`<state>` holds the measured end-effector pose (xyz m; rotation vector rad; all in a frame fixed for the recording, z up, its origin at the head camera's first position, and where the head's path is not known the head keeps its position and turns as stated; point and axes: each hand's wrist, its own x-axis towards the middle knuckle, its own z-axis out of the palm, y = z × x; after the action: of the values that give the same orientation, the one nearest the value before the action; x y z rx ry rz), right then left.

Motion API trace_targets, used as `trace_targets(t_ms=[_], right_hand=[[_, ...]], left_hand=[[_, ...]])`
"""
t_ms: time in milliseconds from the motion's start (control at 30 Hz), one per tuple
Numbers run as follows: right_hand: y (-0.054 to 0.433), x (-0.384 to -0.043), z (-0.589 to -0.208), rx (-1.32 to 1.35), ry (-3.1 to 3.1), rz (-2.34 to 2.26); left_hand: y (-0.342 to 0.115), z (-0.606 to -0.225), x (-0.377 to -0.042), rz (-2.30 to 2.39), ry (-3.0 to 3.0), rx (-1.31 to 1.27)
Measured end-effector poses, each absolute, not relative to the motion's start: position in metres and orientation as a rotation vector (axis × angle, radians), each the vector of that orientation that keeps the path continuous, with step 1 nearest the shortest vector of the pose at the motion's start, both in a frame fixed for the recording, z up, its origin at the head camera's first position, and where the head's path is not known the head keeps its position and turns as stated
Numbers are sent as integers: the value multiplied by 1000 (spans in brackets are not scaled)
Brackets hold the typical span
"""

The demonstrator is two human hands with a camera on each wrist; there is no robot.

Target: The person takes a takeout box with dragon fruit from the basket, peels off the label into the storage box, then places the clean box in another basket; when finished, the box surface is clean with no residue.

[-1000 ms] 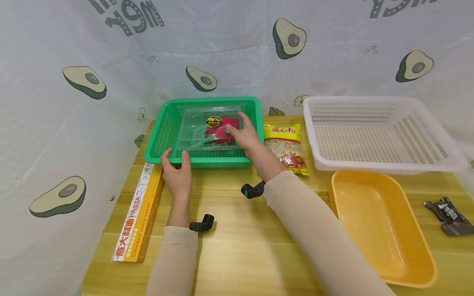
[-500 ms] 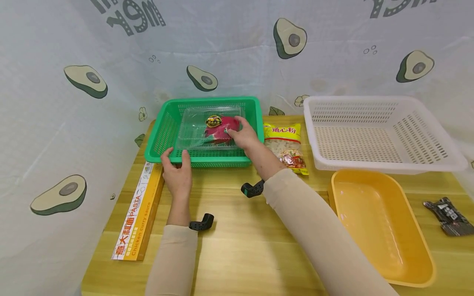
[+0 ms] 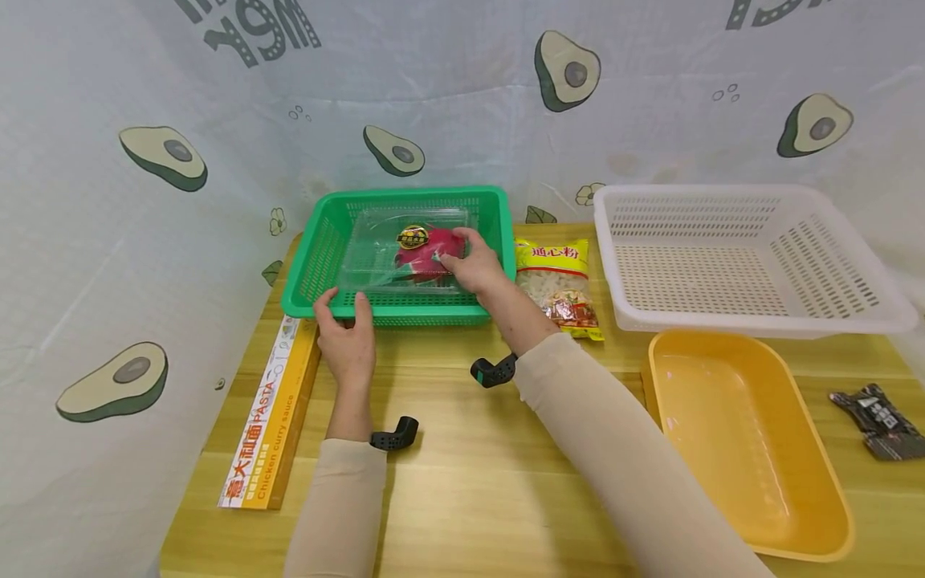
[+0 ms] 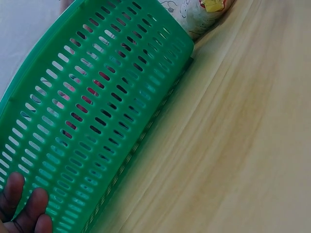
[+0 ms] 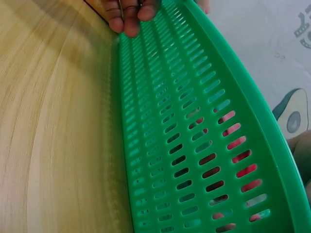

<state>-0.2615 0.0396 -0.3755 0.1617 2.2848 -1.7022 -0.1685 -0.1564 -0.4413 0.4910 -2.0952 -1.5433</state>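
A clear plastic clamshell box (image 3: 368,249) with a round label lies inside the green slotted basket (image 3: 426,311). Through its lid shows a dragon fruit (image 3: 422,263), pink with green tips. My right hand (image 3: 478,265) holds the box at its right end, thumb on top of the lid. At the basket's front left, my left hand (image 3: 347,345) grips the rim, with thumb and forefinger at the top edge. Its other fingers (image 4: 36,206) lie against the outer wall in the left wrist view. Pink patches of the fruit show through the slots in both wrist views.
Left of my left hand lies a long pasta box (image 3: 263,425). A yellow bag of macaroni (image 3: 555,285) stands beside the basket. Further right are a white slotted basket (image 3: 694,281), a yellow tub (image 3: 723,433) and a small black packet (image 3: 882,421). Patterned curtain backs the table.
The clear box with the dragon fruit has shifted slightly to the left in the basket, together with my right hand. My left hand stays at the rim.
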Motion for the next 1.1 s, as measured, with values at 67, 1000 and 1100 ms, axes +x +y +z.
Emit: trace_targets(t_ms=[67, 1000, 1100], right_hand=[[40, -260, -375, 137, 2296, -1695], [47, -239, -351, -106, 2476, -1744], [48, -234, -347, -90, 2443, -1833]], left_hand=[[-156, -441, -168, -1544, -2097, 494], [-155, -439, -170, -1517, -2102, 508], [-155, -439, -170, -1514, -2103, 506]])
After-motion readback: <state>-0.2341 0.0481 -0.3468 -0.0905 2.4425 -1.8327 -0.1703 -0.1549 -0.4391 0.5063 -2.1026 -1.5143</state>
